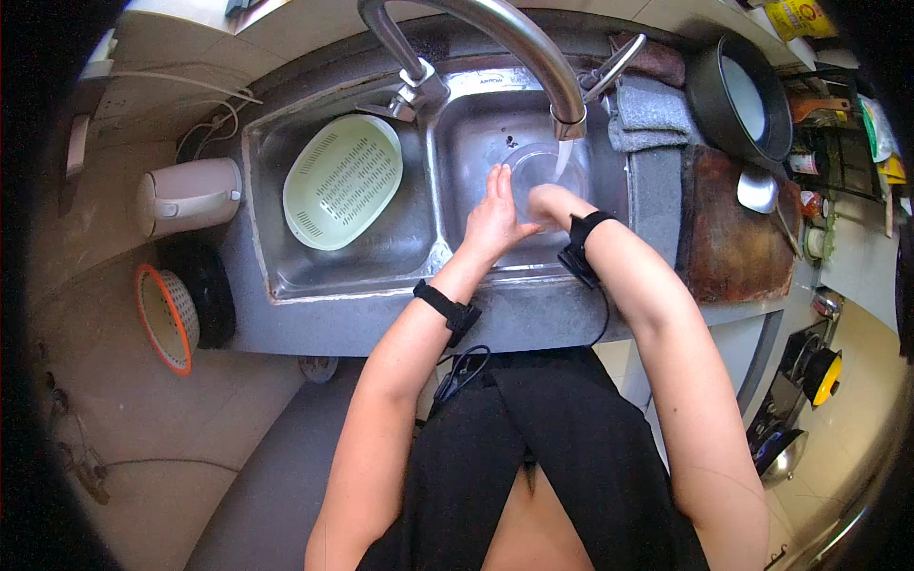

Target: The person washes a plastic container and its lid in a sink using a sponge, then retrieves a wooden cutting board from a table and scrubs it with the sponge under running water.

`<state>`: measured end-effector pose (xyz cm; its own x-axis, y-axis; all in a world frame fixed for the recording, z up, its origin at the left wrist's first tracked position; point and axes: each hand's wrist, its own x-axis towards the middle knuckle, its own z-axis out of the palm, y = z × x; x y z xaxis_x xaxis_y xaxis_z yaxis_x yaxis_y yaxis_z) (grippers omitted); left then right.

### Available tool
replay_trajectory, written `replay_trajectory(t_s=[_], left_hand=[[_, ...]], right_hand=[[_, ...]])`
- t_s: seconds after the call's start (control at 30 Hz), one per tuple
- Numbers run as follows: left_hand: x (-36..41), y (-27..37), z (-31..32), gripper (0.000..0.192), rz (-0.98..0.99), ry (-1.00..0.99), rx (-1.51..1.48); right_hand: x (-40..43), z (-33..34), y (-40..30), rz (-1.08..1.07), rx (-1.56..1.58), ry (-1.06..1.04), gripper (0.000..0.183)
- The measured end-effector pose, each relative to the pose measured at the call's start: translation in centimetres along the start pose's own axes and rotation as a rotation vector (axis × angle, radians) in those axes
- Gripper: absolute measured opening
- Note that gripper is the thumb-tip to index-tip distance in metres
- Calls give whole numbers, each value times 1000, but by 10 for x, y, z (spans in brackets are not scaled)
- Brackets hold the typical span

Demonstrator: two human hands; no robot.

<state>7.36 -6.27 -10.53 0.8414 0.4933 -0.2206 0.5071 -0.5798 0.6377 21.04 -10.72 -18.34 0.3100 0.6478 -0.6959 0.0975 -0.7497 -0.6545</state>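
Observation:
A clear round bowl is in the right basin of the stainless steel sink, under the faucet spout. A stream of water runs down into it. My left hand steadies the bowl's left side, thumb and fingers spread around its wall. Over the bowl's opening, my right hand bends down at the wrist. Its fingers are hidden, so whether they grip anything does not show. Small dark bits lie in the basin behind the bowl.
A pale green colander lies in the left basin. An electric kettle and an orange-rimmed basket stand left of the sink. Grey cloths, a dark pan, a wooden cutting board and a metal spatula are at right.

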Motion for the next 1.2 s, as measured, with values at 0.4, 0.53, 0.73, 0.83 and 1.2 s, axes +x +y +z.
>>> replay_trajectory(t_s=[0.4,0.53,0.73,0.83,1.2], left_hand=[[39,-80,-97,86,-353,499,-367],[59,-105,-109,83,-345,524,-509],[85,-96,-119,70,-260,605,-567],[90,-91,-122,70,-234,625,-560],[-2,44,2,40,233,233,483]], right_hand=[[-118,-48,-39,-1,458,-6,25],[-144,-60,-30,-140,302,200,33],[-152,-59,-32,-485,115,504,38],[-149,-61,-38,-597,-33,548,38],[-178,-84,6,-466,-79,425,35]])
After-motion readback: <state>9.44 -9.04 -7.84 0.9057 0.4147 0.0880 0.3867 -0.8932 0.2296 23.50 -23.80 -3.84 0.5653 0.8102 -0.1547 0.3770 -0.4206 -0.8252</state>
